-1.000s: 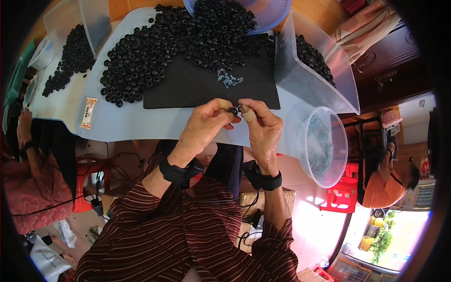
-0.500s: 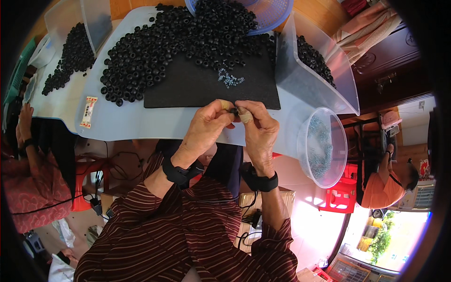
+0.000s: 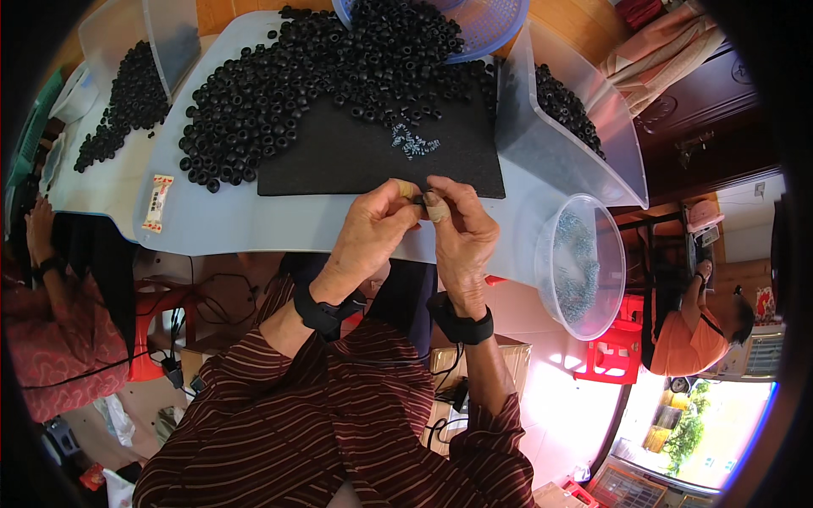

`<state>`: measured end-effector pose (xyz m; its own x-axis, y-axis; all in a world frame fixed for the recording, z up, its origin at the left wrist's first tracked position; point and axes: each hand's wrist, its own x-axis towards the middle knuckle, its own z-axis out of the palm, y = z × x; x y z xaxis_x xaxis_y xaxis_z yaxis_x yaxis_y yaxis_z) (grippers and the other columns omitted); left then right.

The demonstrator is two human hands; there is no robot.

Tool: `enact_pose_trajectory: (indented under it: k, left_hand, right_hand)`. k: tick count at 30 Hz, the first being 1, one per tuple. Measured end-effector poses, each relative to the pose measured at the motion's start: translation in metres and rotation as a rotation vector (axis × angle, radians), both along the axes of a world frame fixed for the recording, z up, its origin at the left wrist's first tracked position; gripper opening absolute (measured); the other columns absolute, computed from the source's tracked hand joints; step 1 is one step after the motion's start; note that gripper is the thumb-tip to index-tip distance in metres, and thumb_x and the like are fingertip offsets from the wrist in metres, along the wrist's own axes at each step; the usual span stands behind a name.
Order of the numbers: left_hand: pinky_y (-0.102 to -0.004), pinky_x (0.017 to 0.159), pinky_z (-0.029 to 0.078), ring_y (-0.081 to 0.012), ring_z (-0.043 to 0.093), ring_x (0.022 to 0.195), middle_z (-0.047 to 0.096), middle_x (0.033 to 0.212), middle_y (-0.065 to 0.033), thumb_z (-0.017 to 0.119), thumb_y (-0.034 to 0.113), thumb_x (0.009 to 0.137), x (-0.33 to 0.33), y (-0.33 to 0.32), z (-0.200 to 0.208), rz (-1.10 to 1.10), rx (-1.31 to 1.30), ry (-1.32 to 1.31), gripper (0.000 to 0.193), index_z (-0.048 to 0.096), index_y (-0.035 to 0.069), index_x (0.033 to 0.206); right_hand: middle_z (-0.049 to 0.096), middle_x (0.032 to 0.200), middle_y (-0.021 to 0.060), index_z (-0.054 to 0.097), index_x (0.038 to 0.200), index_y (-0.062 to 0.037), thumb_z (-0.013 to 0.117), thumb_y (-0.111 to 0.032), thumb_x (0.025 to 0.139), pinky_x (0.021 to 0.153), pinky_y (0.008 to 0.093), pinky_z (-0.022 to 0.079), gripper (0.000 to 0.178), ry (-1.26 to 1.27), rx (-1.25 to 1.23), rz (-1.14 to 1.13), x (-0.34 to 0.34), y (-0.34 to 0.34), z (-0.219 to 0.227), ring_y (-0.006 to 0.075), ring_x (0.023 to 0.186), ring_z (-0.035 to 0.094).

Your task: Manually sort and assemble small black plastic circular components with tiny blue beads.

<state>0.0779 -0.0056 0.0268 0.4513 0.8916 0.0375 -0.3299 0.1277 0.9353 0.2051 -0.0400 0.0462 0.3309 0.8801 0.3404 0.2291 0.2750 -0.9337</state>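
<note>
Just past the near edge of a black mat (image 3: 339, 165), my two hands meet fingertip to fingertip. My left hand (image 3: 377, 216) pinches a small black ring-shaped part (image 3: 419, 201), mostly hidden by the fingers. My right hand (image 3: 461, 220) is closed on the same part from the other side, its taped thumb pressed against it; whether it also holds a tiny piece cannot be seen. Beyond them on the mat lies a little heap of small pale metallic pieces (image 3: 415, 142). A large pile of black ring-shaped parts (image 3: 246, 114) spreads behind and to the left.
A round clear tub (image 3: 614, 288) of pale pieces stands at the right table edge. Behind it, a translucent bin (image 3: 542, 140) holds more black parts. A blue basket (image 3: 500, 34) sits at the back, a wrapped snack (image 3: 158, 203) at left. Other people sit to both sides.
My right hand has shifted slightly left, its fingers changing position around the black part. My left hand stays nearly still.
</note>
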Motion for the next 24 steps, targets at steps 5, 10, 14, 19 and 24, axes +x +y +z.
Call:
enact_pose_trajectory:
  k: [5,10,14,19,24]
  left_hand:
    - [-0.0234,0.081,0.051,-0.0085,0.061,0.086,0.064,0.093,-0.0040,0.054,0.003,0.094,0.001,0.001,-0.003,0.005,-0.003,0.077,0.016,0.059,-0.004,0.108]
    - [-0.0238,0.081,0.050,-0.0112,0.063,0.088,0.066,0.097,-0.0063,0.054,0.005,0.094,-0.003,0.005,-0.004,-0.043,-0.090,-0.083,0.016,0.060,-0.003,0.107]
    - [-0.0239,0.081,0.051,-0.0125,0.064,0.090,0.067,0.098,-0.0068,0.055,0.006,0.094,-0.004,0.006,-0.003,-0.048,-0.172,-0.098,0.016,0.061,-0.001,0.106]
    - [-0.0192,0.071,0.043,-0.0055,0.055,0.075,0.062,0.080,0.0005,0.059,0.006,0.089,-0.001,0.004,0.002,-0.045,-0.281,-0.150,0.007,0.064,0.001,0.089]
    - [-0.0209,0.072,0.046,-0.0062,0.056,0.077,0.062,0.084,-0.0004,0.056,0.002,0.090,0.001,0.006,-0.002,-0.043,-0.148,-0.039,0.009,0.063,0.000,0.094]
  right_hand:
    - [0.065,0.094,0.0067,0.069,0.104,-0.0015,0.064,0.003,0.085,0.074,0.0244,0.049,0.020,-0.078,0.002,0.000,0.004,-0.002,-0.005,0.0122,0.084,0.060]
    - [0.063,0.100,0.0082,0.068,0.110,-0.0033,0.065,0.003,0.082,0.078,0.0258,0.048,0.028,-0.153,-0.003,0.094,0.014,-0.004,0.000,0.0143,0.089,0.059]
    - [0.061,0.107,0.0092,0.066,0.116,-0.0052,0.068,0.004,0.074,0.081,0.0280,0.049,0.043,-0.255,-0.064,0.132,0.014,-0.007,0.002,0.0170,0.093,0.060]
    - [0.061,0.107,0.0106,0.065,0.115,-0.0054,0.069,0.004,0.070,0.082,0.0312,0.050,0.047,-0.281,-0.114,0.028,0.003,-0.011,0.001,0.0206,0.095,0.060]
    - [0.062,0.102,0.0133,0.066,0.108,-0.0039,0.070,0.005,0.067,0.077,0.0359,0.051,0.041,-0.510,0.069,-0.133,-0.001,-0.008,-0.010,0.0285,0.089,0.059]
